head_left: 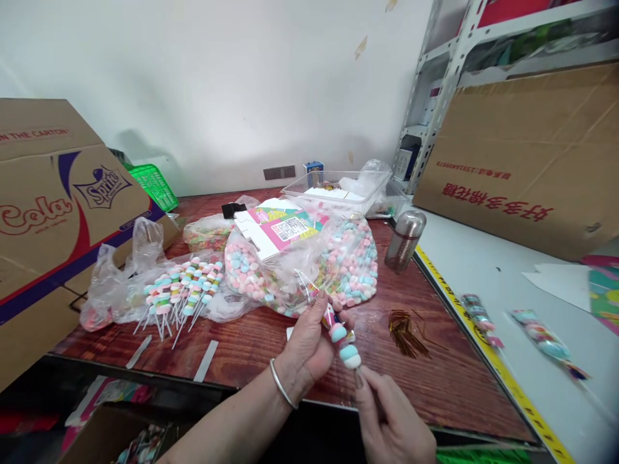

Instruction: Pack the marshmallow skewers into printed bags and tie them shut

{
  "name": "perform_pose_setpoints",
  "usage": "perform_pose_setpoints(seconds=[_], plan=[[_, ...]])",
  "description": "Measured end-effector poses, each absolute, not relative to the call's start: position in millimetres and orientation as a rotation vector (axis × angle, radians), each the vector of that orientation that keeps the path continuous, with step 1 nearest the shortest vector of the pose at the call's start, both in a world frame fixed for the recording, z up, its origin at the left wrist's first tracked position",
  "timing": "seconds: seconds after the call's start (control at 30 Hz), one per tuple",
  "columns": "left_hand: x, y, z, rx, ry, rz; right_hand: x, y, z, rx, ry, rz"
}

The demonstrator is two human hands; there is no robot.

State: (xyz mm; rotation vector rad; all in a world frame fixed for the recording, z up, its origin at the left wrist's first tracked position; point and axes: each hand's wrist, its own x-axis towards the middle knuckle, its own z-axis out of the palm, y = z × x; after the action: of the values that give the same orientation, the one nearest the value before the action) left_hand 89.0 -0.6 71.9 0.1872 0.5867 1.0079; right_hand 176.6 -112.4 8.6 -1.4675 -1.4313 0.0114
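Note:
A marshmallow skewer (349,354) with blue, white and pink pieces is tilted between my hands over the table's front edge. My left hand (309,345), with a bangle on its wrist, closes round a small printed clear wrapper (331,316) at the skewer's upper end. The skewer's top seems to be inside that wrapper, partly hidden by my fingers. Just below the lowest marshmallow, my right hand (394,415) pinches the stick, which is mostly covered. To the right lies a bunch of gold twist ties (409,332). Several unwrapped marshmallow skewers (184,287) are piled on plastic at the left.
Large clear bags of marshmallows (353,264) sit behind my hands, topped with printed cards (285,229). A steel flask (405,240) stands at right. Two wrapped skewers (544,335) lie on the white surface. Cardboard boxes (522,154) flank the table, and a clear tray (338,200) is behind.

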Motion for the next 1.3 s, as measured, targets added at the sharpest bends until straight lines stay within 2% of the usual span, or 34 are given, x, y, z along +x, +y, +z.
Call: perform_pose_setpoints(seconds=[0.07, 0.1, 0.3, 0.43, 0.73, 0.97, 1.07, 1.13, 1.2, 1.3], plan=[[91.9, -1.7, 65.7, 0.218, 0.622, 0.999, 175.8, -112.2, 4.3, -1.449, -1.440, -0.143], [92.2, -1.7, 63.4, 0.237, 0.628, 0.983, 176.7, -112.0, 3.4, -1.463, -1.416, -0.116], [78.8, 5.2, 64.9, 0.511, 0.508, 0.824, 192.2, -108.8, 1.0, -1.436, -0.930, 0.861], [71.1, 9.2, 64.9, 0.620, 0.423, 0.748, 191.4, -106.6, -3.2, -1.182, -0.649, 1.243], [80.8, 9.2, 47.6, 0.510, 0.448, 0.920, 192.3, -107.2, 17.0, -0.998, -0.383, 1.542], [89.5, 6.2, 45.8, 0.261, 0.583, 0.831, 195.3, -113.2, 21.6, -0.904, -0.340, 1.656], [91.4, 5.5, 46.1, 0.241, 0.595, 0.776, 194.9, -115.0, 17.9, -0.936, -0.370, 1.657], [95.1, 3.9, 47.9, 0.236, 0.624, 0.803, 193.0, -115.8, 11.0, -1.070, -0.509, 1.516], [101.0, 0.7, 50.6, 0.215, 0.681, 0.869, 189.2, -116.2, 1.7, -1.275, -0.791, 1.184], [111.0, -7.7, 52.2, 0.159, 0.785, 0.936, 181.9, -115.7, -9.9, -1.472, -1.236, 0.476]])
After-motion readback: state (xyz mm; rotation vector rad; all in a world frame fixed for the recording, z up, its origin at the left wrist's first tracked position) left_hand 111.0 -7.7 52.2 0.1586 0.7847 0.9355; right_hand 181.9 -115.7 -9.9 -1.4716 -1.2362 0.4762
